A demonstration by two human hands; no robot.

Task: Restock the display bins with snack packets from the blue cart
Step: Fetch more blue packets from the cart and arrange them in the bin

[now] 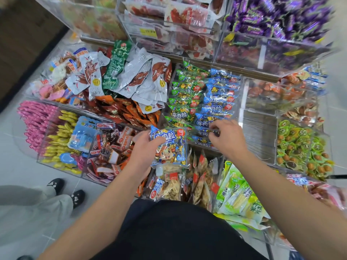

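Observation:
My left hand point(143, 149) grips a blue snack packet point(170, 147) with a cartoon cow, held upright in front of the clear display bin point(239, 102). That bin holds a row of green packets point(185, 96) on the left and a row of matching blue packets point(218, 102) on the right. My right hand point(228, 136) reaches into the near end of the blue row, its fingers curled and pinching the top edge of a blue packet there. The blue cart is out of view.
Clear bins of snacks surround the spot: grey and orange packets point(131, 87) to the left, purple candies point(277, 17) at the top right, green round packs point(300, 147) at the right. An empty compartment point(260, 132) lies right of the blue row. Another person's feet point(65, 190) stand at the lower left.

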